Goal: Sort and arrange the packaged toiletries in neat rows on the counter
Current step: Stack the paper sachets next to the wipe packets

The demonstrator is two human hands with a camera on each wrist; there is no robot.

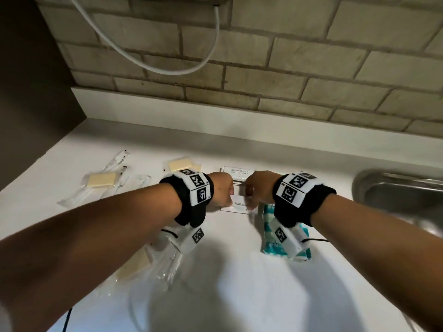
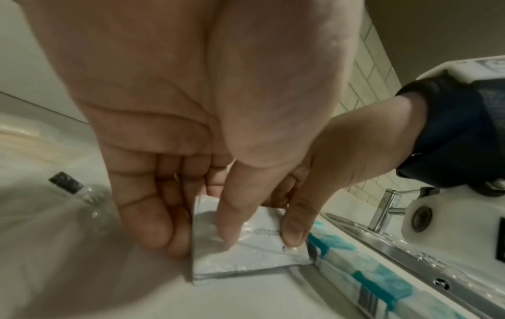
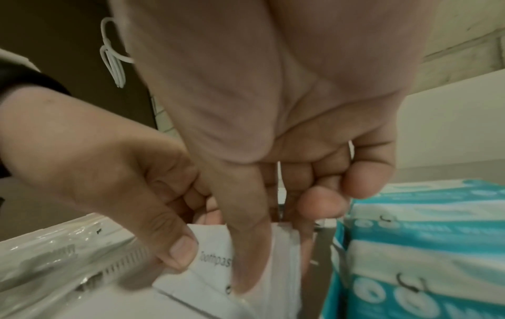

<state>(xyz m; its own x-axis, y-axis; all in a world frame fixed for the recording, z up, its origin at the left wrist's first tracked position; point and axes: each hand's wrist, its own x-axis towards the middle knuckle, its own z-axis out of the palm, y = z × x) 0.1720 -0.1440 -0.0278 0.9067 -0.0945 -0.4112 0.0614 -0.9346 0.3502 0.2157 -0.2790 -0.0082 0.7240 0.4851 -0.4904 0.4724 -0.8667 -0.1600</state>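
Note:
A white toothpaste sachet (image 1: 239, 207) is at the middle of the white counter (image 1: 227, 283). My left hand (image 1: 229, 200) pinches its left end and my right hand (image 1: 250, 202) pinches its right end. In the left wrist view the left thumb (image 2: 232, 220) lies on the toothpaste sachet (image 2: 246, 259) with the fingers behind it. In the right wrist view the right thumb (image 3: 246, 248) presses the sachet (image 3: 210, 280). A shampoo sachet (image 1: 239, 171) lies just beyond the hands. Two soap bars (image 1: 102, 179) (image 1: 180, 165) and clear wrapped items (image 1: 79, 197) lie to the left.
A teal and white tissue pack (image 1: 271, 236) lies under my right wrist, close to the sachet. A steel sink (image 1: 395, 195) with a tap (image 2: 385, 207) is on the right. A brick wall (image 1: 263, 68) and a hanging white cable (image 1: 167, 65) stand behind. More clear wrappers (image 1: 165, 264) lie beneath my left wrist.

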